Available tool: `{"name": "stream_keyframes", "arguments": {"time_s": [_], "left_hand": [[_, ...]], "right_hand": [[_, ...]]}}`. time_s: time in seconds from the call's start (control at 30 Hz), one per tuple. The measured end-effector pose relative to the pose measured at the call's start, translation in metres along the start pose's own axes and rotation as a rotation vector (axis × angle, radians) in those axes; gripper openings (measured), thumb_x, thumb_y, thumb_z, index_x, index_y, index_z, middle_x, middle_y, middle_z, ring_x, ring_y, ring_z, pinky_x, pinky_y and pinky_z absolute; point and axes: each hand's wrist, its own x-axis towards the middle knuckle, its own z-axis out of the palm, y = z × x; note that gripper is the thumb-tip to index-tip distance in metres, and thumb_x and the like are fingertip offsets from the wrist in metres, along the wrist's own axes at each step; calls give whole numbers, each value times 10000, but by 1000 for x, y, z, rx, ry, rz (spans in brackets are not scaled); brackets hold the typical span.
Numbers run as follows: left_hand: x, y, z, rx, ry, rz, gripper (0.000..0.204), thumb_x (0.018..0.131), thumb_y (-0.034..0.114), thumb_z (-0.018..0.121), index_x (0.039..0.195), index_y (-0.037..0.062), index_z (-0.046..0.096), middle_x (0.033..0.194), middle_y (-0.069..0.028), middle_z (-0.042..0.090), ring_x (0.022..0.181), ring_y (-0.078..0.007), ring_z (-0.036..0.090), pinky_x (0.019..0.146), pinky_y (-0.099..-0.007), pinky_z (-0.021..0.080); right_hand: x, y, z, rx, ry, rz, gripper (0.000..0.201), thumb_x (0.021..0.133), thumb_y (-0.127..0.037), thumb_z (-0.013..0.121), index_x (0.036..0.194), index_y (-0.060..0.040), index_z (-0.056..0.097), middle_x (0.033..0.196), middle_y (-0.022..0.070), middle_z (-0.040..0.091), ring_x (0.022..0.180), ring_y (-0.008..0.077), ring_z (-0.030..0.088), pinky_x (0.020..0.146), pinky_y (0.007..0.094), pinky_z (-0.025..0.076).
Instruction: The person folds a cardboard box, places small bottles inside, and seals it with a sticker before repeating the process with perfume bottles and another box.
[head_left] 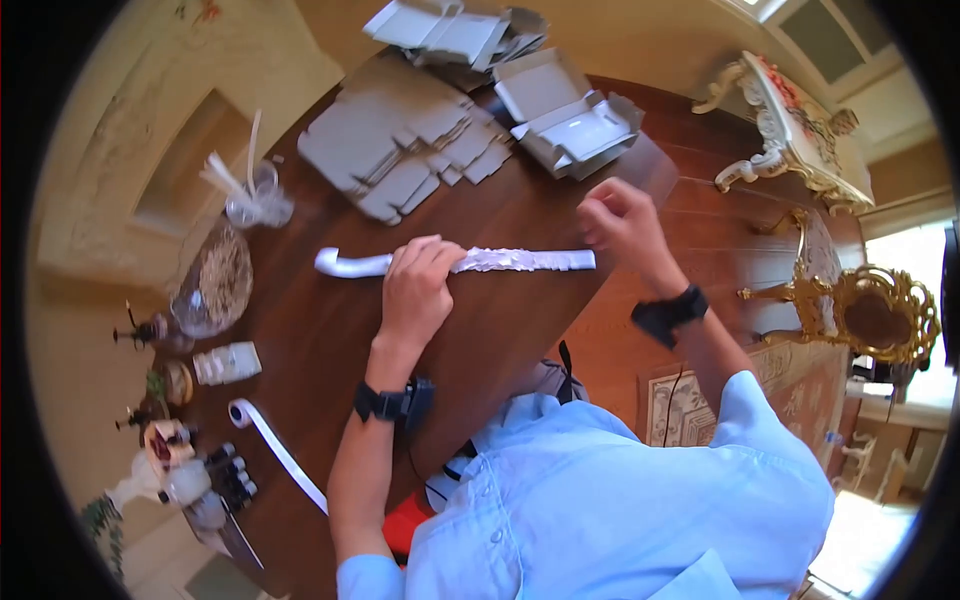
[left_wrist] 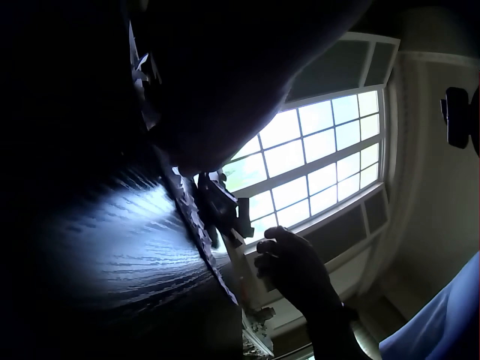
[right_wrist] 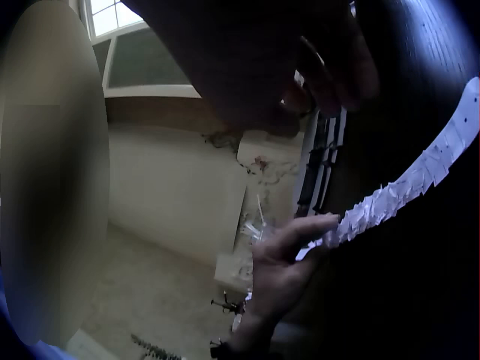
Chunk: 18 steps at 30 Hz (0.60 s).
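A long white strip point(head_left: 350, 265), curled up at its left end, lies across the dark wooden table. Overlapping ragged white flakes point(right_wrist: 397, 195) cover its middle stretch. My left hand point(head_left: 420, 285) grips the strip just left of the flakes, thumb on the near side and fingers over the top; the right wrist view shows this left hand point(right_wrist: 281, 274) too. Beyond the strip's plain right end, my right hand point(head_left: 622, 225) is raised with its fingers curled in. Nothing shows clearly between those fingers, which are dark in the right wrist view.
Flattened grey cardboard point(head_left: 380, 130) and an open box point(head_left: 580, 125) lie at the far side. On the left are a glass bowl of pale bits point(head_left: 215, 280), a glass with white strips point(head_left: 262, 205), a small pale packet point(head_left: 227, 363) and another partly rolled white strip point(head_left: 285, 455).
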Motion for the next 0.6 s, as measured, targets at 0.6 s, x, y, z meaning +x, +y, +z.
{"name": "stream_keyframes", "arguments": {"time_s": [0.6], "left_hand": [[-95, 7, -40, -102, 363, -235, 288, 796, -124, 609, 973, 72, 725, 1054, -88, 753, 1106, -295, 704, 943, -423, 551]], "right_hand": [[-56, 8, 176, -704, -278, -518, 401, 792, -269, 863, 1041, -82, 610, 953, 97, 678, 797, 327, 695, 664, 444, 553]]}}
